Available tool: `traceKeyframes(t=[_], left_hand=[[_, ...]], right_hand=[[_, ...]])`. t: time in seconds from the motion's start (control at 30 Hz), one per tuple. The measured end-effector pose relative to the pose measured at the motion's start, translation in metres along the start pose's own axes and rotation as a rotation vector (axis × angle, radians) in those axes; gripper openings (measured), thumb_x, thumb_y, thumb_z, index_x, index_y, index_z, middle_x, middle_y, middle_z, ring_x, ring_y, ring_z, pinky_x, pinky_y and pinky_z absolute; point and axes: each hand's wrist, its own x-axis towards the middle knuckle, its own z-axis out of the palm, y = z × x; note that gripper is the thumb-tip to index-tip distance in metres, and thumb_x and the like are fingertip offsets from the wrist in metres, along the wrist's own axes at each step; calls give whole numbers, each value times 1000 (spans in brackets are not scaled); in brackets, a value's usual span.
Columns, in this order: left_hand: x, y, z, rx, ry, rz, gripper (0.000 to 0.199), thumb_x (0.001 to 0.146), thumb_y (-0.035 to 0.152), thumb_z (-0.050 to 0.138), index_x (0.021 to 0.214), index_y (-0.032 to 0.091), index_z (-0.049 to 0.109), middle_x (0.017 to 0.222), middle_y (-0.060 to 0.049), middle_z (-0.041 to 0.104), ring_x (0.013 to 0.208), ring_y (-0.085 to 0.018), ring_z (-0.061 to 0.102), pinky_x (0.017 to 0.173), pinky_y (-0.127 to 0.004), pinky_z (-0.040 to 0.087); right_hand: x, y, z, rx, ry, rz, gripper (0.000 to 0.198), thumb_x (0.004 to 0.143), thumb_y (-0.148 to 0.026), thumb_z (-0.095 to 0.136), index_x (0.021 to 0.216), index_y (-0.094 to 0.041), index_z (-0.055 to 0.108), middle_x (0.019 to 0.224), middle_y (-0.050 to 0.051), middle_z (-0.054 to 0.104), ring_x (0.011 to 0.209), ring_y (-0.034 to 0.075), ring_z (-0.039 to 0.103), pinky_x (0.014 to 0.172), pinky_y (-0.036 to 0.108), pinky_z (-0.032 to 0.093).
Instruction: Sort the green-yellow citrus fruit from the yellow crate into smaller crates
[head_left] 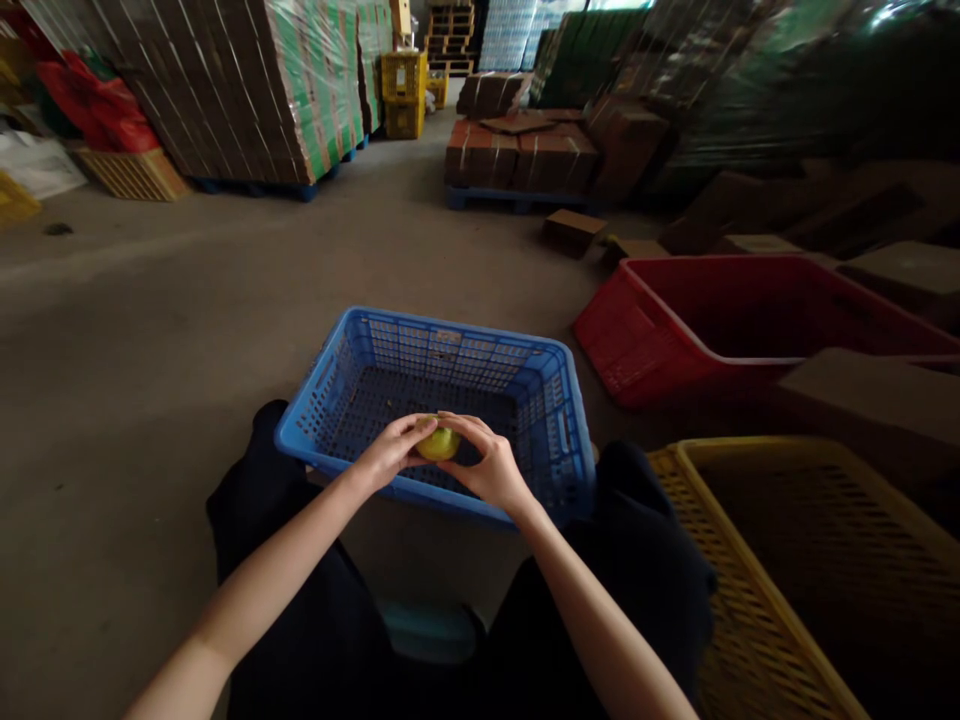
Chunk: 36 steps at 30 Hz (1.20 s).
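A round yellow-green fruit [438,445], its exact kind unclear, is held between my two hands. My left hand [391,452] grips it from the left, thumb on top. From the right, my right hand [487,462] curves its fingers over the top, with the thumb beneath. Both hands are over the near rim of a blue plastic crate [465,490] that stands on the floor between my knees. Its slatted bottom shows a few small bits. Part of the fruit is hidden by my fingers.
To the right stand a red tub [637,335] and a yellow crate [757,560]. Cardboard boxes [574,230] lie behind the tub. Farther off, stacked cartons sit on a blue pallet [517,200], and a tall wrapped stack [322,90] rises at left.
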Motion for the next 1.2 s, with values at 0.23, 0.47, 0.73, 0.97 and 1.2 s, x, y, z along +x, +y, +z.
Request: traceKeyframes(t=[0.23,0.47,0.73,0.97,1.2], left_hand=[[4,-5,-3,259,111,251,58,57,45,85,103,15,67,97,-8,69,88,-20,65,77,-30,53],[-5,-5,2,720,71,900,44,71,33,78,111,21,63,115,-9,64,109,-23,59,98,-38,46],[0,-1,-1,403,-42,581,53,72,42,76,116,17,59,118,-12,63,106,-24,61,90,-33,50],[3,4,-2,272,-65,354,66,59,50,82,112,15,63,112,-11,66,102,-23,62,88,-32,50],[-2,5,3,229,-50,181,73,52,59,81,106,13,65,103,-11,69,94,-24,66,75,-30,54]], right_hand=[[5,9,0,343,27,296,46,66,-38,80,106,-24,61,113,6,65,101,21,64,88,37,54],[7,12,5,792,-254,745,58,75,-69,58,80,-12,70,61,7,68,56,16,66,57,27,55],[5,2,4,790,13,566,42,59,-42,85,88,-13,75,81,8,74,68,17,70,67,28,57],[4,1,2,671,91,439,47,51,-39,89,90,-17,76,85,6,76,78,26,71,81,44,57],[5,6,-1,573,-3,358,71,45,-29,91,113,-22,69,113,6,72,106,31,66,95,49,52]])
